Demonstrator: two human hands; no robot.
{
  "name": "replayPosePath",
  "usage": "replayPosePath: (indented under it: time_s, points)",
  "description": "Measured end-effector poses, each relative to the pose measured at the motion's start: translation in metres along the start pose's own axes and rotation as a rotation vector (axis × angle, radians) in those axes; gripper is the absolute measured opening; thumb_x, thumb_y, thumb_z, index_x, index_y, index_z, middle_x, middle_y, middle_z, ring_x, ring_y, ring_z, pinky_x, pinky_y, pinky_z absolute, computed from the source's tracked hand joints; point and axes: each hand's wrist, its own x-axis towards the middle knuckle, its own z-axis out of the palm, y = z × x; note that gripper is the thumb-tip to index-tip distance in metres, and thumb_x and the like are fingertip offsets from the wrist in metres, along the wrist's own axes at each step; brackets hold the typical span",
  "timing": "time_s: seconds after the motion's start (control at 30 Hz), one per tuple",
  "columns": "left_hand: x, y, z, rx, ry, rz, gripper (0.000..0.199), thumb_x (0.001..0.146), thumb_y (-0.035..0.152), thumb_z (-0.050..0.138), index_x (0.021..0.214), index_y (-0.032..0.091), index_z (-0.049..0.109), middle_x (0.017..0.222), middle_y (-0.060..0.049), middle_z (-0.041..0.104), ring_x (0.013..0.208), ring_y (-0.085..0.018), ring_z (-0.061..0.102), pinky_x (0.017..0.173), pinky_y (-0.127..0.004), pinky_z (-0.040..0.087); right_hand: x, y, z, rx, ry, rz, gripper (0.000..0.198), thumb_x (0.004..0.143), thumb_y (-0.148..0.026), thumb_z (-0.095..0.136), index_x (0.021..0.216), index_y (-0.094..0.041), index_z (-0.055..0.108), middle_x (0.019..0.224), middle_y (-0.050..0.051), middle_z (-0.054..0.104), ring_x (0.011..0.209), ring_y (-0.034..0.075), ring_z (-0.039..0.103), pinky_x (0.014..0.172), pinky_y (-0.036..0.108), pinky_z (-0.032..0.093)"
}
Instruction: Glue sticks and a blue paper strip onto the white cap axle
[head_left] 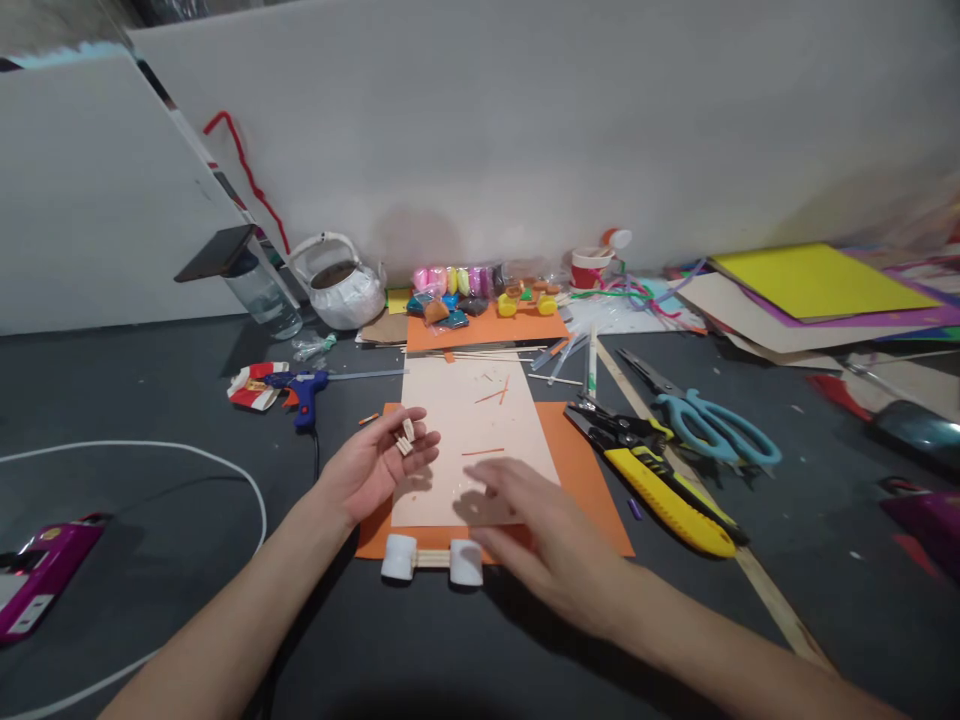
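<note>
While the left hand [375, 468] lies palm up, its fingers loosely cupped under a few small, pale wooden pieces [405, 444], the right hand [551, 535] hovers palm down over the near right part of a cream rectangular paper sheet [442, 390], fingers apart and slightly bent; it appears to hold nothing, though its shadowed fingertips are blurred. Both forearms reach inward. Between the wrists, at the near edge of an orange paper sheet [589, 490], rests a pale wooden-stick bar with two white cylindrical ends [433, 559].
</note>
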Motion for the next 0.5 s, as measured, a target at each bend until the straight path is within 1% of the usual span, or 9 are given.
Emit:
replayPosePath:
  time_s: [0.07, 0.1, 0.13, 0.17, 0.2, 0.27, 0.33, 0.37, 0.5]
  points:
    - [-0.004, -0.002, 0.003, 0.007, -0.032, -0.025, 0.024, 0.096, 0.015, 0.046, 0.087, 0.009, 0.067, 0.068, -0.003, 0.062, 0.063, -0.013, 0.067, 0.064, -0.025, 0.060, 0.019, 0.001, -0.003, 0.129, 0.076, 0.037, 0.047, 0.094, -0.023, 0.053, 0.139, -0.024, 0.040, 0.136, 0.012, 0.050, 0.113, 0.019, 0.056, 0.090, 0.035, 0.051]
    - [-0.006, -0.004, 0.006, 0.012, -0.054, -0.039, 0.024, 0.095, 0.015, 0.046, 0.085, 0.010, 0.067, 0.066, -0.002, 0.060, 0.059, -0.012, 0.065, 0.060, -0.023, 0.059, 0.031, 0.003, -0.003, 0.188, 0.058, 0.044, 0.055, 0.092, -0.022, 0.055, 0.144, -0.024, 0.034, 0.141, 0.013, 0.046, 0.118, 0.020, 0.054, 0.086, 0.032, 0.052]
    - [-0.008, -0.004, 0.010, 0.017, -0.077, -0.050, 0.023, 0.094, 0.015, 0.047, 0.084, 0.010, 0.066, 0.065, -0.002, 0.058, 0.057, -0.011, 0.062, 0.055, -0.021, 0.057, 0.044, 0.005, -0.001, 0.263, 0.018, 0.055, 0.063, 0.090, -0.021, 0.057, 0.147, -0.024, 0.030, 0.138, 0.013, 0.049, 0.116, 0.019, 0.055, 0.082, 0.030, 0.053]
    - [-0.009, -0.005, 0.013, 0.023, -0.097, -0.057, 0.022, 0.094, 0.016, 0.048, 0.082, 0.010, 0.066, 0.064, -0.001, 0.056, 0.055, -0.010, 0.061, 0.051, -0.019, 0.054, 0.056, 0.007, 0.001, 0.343, -0.106, 0.063, 0.068, 0.089, -0.021, 0.059, 0.148, -0.023, 0.027, 0.130, 0.011, 0.054, 0.108, 0.017, 0.059, 0.080, 0.029, 0.053]
    - [-0.011, -0.005, 0.016, 0.030, -0.111, -0.056, 0.021, 0.093, 0.017, 0.049, 0.081, 0.011, 0.065, 0.063, -0.001, 0.054, 0.054, -0.010, 0.059, 0.046, -0.018, 0.051, 0.067, 0.010, 0.003, 0.398, -0.253, 0.041, 0.068, 0.087, -0.020, 0.063, 0.147, -0.021, 0.030, 0.123, 0.009, 0.059, 0.099, 0.015, 0.062, 0.079, 0.028, 0.053]
    - [-0.014, -0.002, 0.019, 0.047, -0.121, -0.040, 0.016, 0.090, 0.019, 0.054, 0.081, 0.011, 0.065, 0.064, 0.000, 0.052, 0.053, -0.010, 0.057, 0.039, -0.015, 0.044, 0.085, 0.016, 0.007, 0.385, -0.328, 0.015, 0.051, 0.085, -0.022, 0.066, 0.133, -0.018, 0.049, 0.103, 0.004, 0.067, 0.086, 0.013, 0.064, 0.076, 0.026, 0.053]
    - [-0.018, 0.004, 0.016, 0.076, -0.099, -0.009, 0.011, 0.085, 0.020, 0.060, 0.083, 0.012, 0.065, 0.066, -0.001, 0.053, 0.054, -0.010, 0.056, 0.035, -0.014, 0.037, 0.093, 0.022, 0.008, 0.313, -0.308, 0.012, 0.024, 0.090, -0.025, 0.060, 0.112, -0.016, 0.063, 0.093, 0.003, 0.069, 0.082, 0.013, 0.064, 0.076, 0.026, 0.051]
    - [-0.019, 0.007, 0.012, 0.094, -0.076, 0.013, 0.010, 0.082, 0.021, 0.063, 0.084, 0.012, 0.066, 0.068, -0.001, 0.054, 0.055, -0.009, 0.056, 0.035, -0.013, 0.035, 0.094, 0.026, 0.006, 0.265, -0.276, 0.021, 0.018, 0.093, -0.025, 0.055, 0.102, -0.016, 0.067, 0.091, 0.003, 0.070, 0.082, 0.013, 0.064, 0.076, 0.026, 0.049]
    - [-0.018, 0.024, -0.019, 0.192, 0.094, 0.154, 0.020, 0.072, 0.027, 0.073, 0.084, 0.013, 0.066, 0.072, -0.001, 0.057, 0.057, -0.008, 0.056, 0.037, -0.013, 0.032, 0.091, 0.047, -0.010, 0.041, -0.098, 0.086, 0.027, 0.095, -0.022, 0.045, 0.090, -0.016, 0.072, 0.088, 0.005, 0.072, 0.080, 0.016, 0.064, 0.075, 0.028, 0.046]
